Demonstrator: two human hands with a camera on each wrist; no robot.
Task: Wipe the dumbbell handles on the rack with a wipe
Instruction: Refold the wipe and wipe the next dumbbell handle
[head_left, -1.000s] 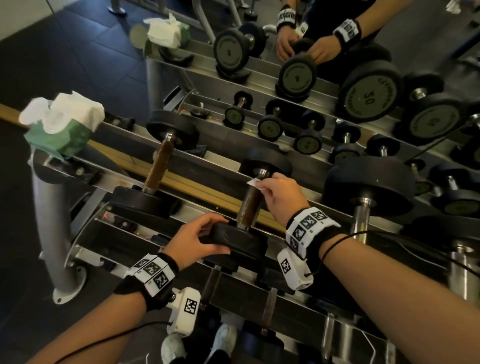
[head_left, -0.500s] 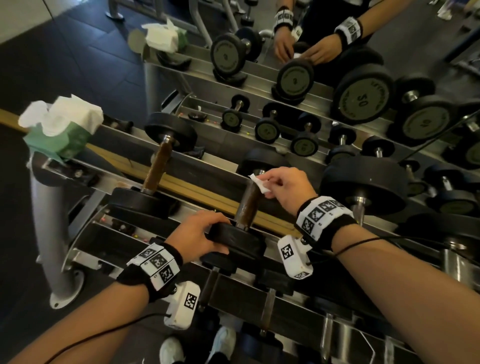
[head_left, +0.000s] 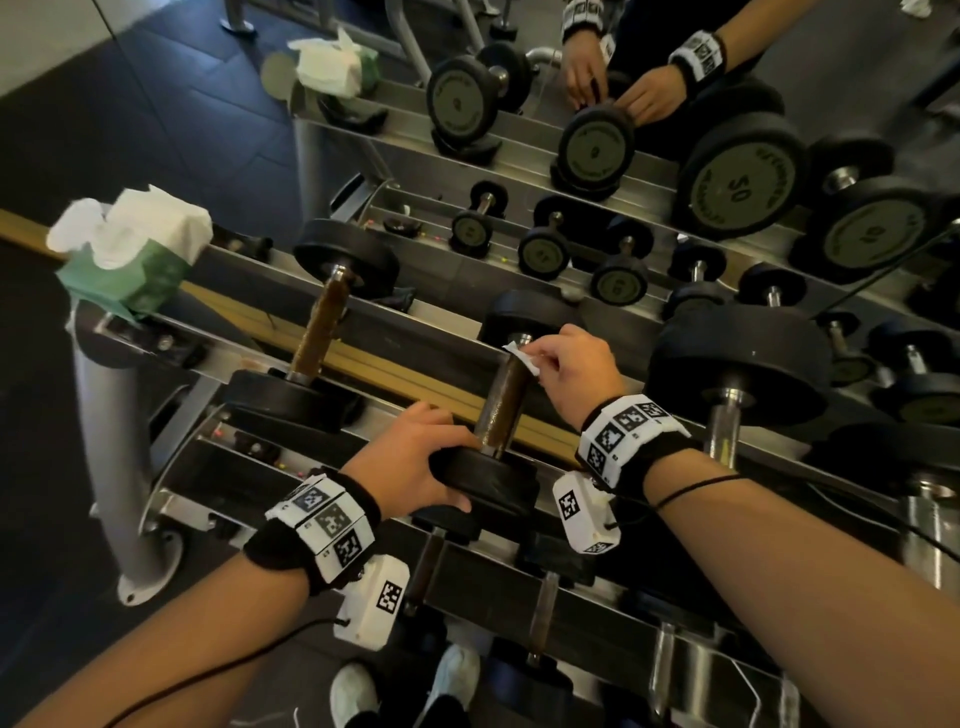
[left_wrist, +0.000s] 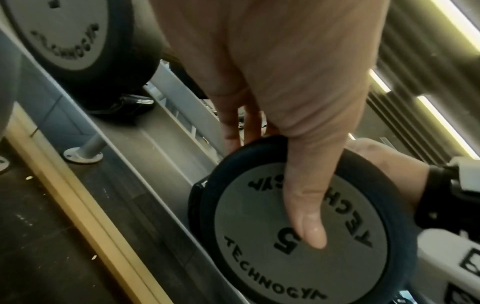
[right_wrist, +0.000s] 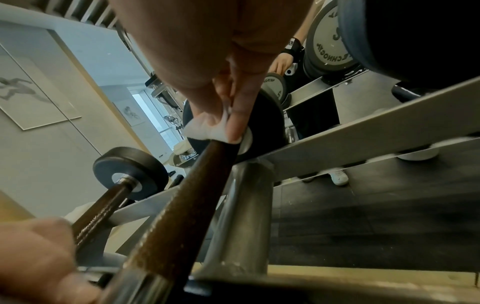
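A small dumbbell with a brown knurled handle lies on the rack's top tier. My right hand pinches a small white wipe against the far end of that handle. My left hand grips the near black weight head, thumb across its grey face and fingers behind its rim. A second brown-handled dumbbell lies to the left.
A green tissue box with white sheets sits on the rack's left end. A bigger dumbbell lies right of my right hand. A mirror behind the rack repeats the weights and my hands. More handles stick out of the lower tier.
My right hand has slid the wipe up the handle toward its far end. My left hand keeps its hold on the near weight head.
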